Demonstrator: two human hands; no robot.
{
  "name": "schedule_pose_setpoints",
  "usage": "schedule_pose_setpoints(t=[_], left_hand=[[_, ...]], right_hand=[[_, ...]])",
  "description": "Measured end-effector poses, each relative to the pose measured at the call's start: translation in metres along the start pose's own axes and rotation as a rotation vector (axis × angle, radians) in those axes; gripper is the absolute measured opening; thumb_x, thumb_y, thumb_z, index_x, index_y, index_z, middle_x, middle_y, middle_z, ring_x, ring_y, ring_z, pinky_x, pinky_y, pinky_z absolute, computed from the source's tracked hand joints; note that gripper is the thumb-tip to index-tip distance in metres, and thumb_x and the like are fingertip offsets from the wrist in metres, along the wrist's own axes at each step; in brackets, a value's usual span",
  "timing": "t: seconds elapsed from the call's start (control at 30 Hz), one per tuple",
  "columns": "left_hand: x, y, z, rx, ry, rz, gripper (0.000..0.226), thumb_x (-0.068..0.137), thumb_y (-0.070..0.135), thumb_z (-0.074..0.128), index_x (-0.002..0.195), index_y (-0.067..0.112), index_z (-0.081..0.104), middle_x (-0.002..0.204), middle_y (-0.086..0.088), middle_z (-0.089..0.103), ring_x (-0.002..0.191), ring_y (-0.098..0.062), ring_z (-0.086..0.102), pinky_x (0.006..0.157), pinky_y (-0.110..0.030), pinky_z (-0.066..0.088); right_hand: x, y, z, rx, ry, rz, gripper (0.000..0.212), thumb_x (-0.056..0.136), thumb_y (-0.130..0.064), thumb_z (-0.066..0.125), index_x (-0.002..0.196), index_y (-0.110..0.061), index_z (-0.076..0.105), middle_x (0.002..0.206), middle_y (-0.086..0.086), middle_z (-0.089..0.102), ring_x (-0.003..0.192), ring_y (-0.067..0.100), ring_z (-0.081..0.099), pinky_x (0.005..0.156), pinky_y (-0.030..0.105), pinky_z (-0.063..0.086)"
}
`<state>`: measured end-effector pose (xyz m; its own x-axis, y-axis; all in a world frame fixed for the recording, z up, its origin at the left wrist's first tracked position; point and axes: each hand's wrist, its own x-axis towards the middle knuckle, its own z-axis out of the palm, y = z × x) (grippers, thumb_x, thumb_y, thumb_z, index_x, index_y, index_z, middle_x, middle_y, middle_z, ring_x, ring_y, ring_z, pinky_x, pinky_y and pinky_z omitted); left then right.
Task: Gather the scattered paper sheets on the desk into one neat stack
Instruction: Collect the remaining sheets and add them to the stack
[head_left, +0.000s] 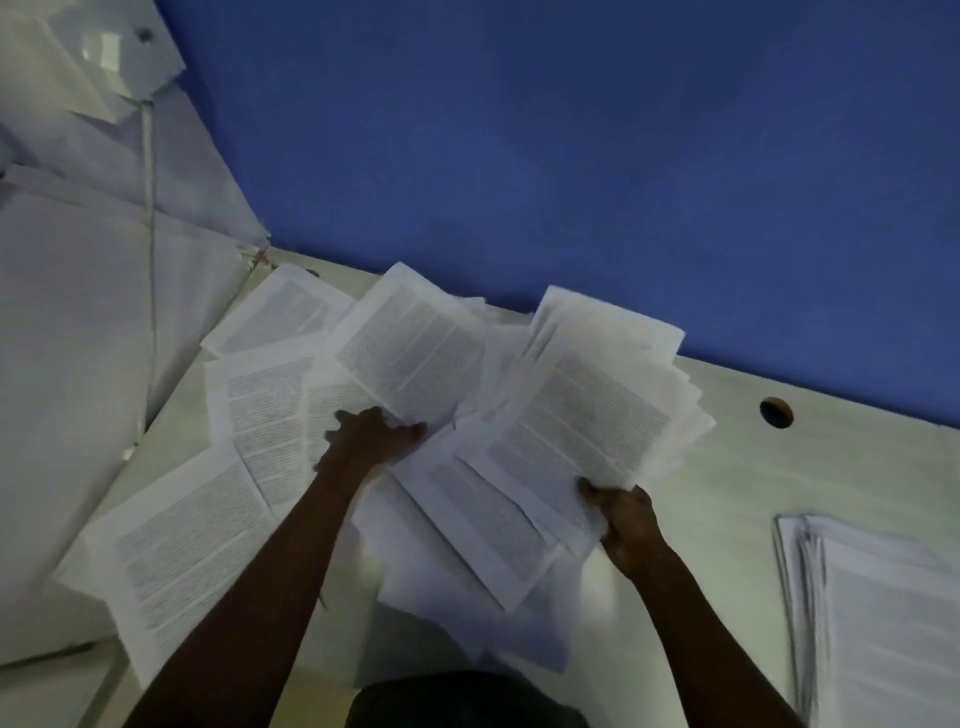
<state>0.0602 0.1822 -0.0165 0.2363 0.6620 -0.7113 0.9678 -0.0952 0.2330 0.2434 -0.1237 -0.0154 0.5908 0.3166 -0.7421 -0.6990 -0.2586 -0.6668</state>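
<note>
Printed paper sheets lie fanned and overlapping across the pale desk (779, 467). My left hand (371, 434) pinches the near edge of one raised sheet (410, 345) in the middle of the pile. My right hand (626, 514) grips the lower corner of a loose bundle of several sheets (587, 415), which tilts up toward the blue wall. More single sheets (182, 535) lie flat at the left, partly under my left forearm. Further sheets (483, 525) spread between my arms.
A separate stack of white paper (883, 613) sits at the right edge of the desk. A cable hole (776, 412) opens in the desk near the blue wall (571, 156). Large white sheets and a thin cord (151, 260) cover the left side.
</note>
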Motion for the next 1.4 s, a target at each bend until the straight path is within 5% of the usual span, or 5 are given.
schedule_pose_setpoints(t=[0.23, 0.43, 0.63, 0.97, 1.4], left_hand=[[-0.033, 0.021, 0.034, 0.002, 0.337, 0.141, 0.075, 0.090, 0.064, 0.059, 0.131, 0.002, 0.057, 0.130, -0.024, 0.058, 0.121, -0.040, 0.058, 0.101, -0.051, 0.047], [-0.067, 0.054, 0.069, -0.306, -0.450, 0.164, 0.088, 0.067, 0.056, 0.089, 0.133, 0.006, 0.058, 0.125, -0.014, 0.064, 0.117, -0.031, 0.061, 0.099, -0.043, 0.051], [-0.072, 0.024, 0.132, -0.466, -0.103, 0.118, 0.087, 0.045, 0.043, 0.097, 0.108, -0.008, 0.064, 0.102, -0.021, 0.069, 0.088, -0.028, 0.067, 0.054, -0.024, 0.050], [-0.142, 0.051, 0.167, -0.080, 0.733, 0.293, 0.060, 0.072, 0.020, 0.082, 0.124, 0.005, 0.056, 0.120, -0.022, 0.058, 0.108, -0.041, 0.056, 0.083, -0.047, 0.049], [-0.126, 0.130, 0.164, -0.532, -0.185, 0.352, 0.098, 0.065, 0.039, 0.094, 0.143, 0.009, 0.042, 0.130, -0.001, 0.055, 0.113, -0.018, 0.056, 0.096, -0.031, 0.050]], right_hand=[[-0.029, 0.031, -0.075, 0.212, 0.072, -0.001, 0.036, 0.091, 0.007, 0.068, 0.127, 0.005, 0.066, 0.124, 0.023, 0.072, 0.115, 0.043, 0.069, 0.105, 0.059, 0.052], [-0.037, 0.047, -0.100, -0.041, 0.082, -0.052, 0.042, 0.074, -0.010, 0.085, 0.111, 0.005, 0.071, 0.102, 0.021, 0.075, 0.087, 0.035, 0.075, 0.075, 0.043, 0.062], [-0.023, 0.052, -0.114, -0.279, 0.454, -0.185, 0.045, 0.082, -0.024, 0.089, 0.112, 0.001, 0.065, 0.104, 0.011, 0.071, 0.098, 0.035, 0.070, 0.091, 0.049, 0.060], [-0.014, 0.050, -0.133, -0.383, 0.365, -0.229, 0.033, 0.093, -0.009, 0.070, 0.124, -0.005, 0.060, 0.119, 0.014, 0.068, 0.114, 0.036, 0.064, 0.094, 0.048, 0.056], [-0.028, 0.022, -0.175, -0.279, -0.155, -0.271, 0.027, 0.096, -0.015, 0.070, 0.122, -0.021, 0.069, 0.121, 0.004, 0.075, 0.113, 0.026, 0.071, 0.089, 0.039, 0.062]])
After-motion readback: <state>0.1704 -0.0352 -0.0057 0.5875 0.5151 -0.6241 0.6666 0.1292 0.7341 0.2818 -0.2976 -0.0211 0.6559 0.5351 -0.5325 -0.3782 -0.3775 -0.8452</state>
